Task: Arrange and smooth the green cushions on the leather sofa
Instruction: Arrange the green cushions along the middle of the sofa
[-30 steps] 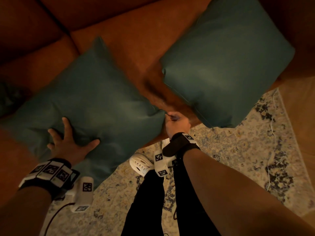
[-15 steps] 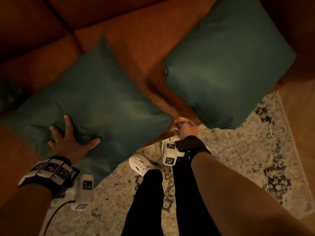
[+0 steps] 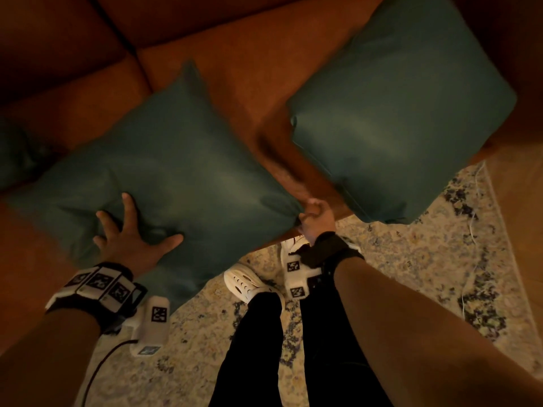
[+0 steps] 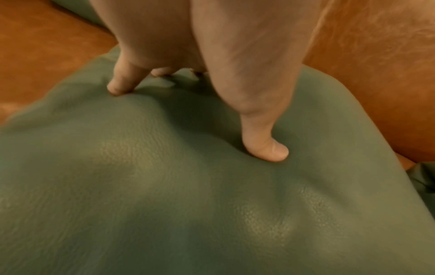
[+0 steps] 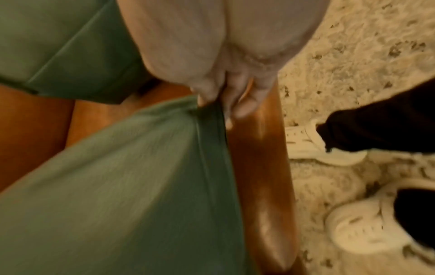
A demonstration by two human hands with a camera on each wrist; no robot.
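Observation:
A green cushion (image 3: 188, 160) lies flat on the brown leather sofa (image 3: 244, 69), overhanging its front edge. My left hand (image 3: 129, 233) presses on its near left part with fingers spread; the left wrist view shows the fingertips (image 4: 266, 148) dented into the cushion (image 4: 188, 204). My right hand (image 3: 313, 215) pinches the cushion's right corner; in the right wrist view the fingers (image 5: 226, 100) bunch the green cover (image 5: 141, 176) at the sofa's front edge. A second green cushion (image 3: 402, 107) lies to the right, hanging over the edge.
A patterned rug (image 3: 411, 274) covers the floor in front of the sofa. My legs in black trousers and white shoes (image 3: 246, 283) stand close to the sofa front. Part of another green cushion (image 3: 14, 154) shows at the far left. A thin cord (image 3: 470, 236) lies on the rug.
My right hand has moved to the right along the sofa's front edge, drawing the near cushion's corner out with it. The left hand has stayed pressed on the cushion.

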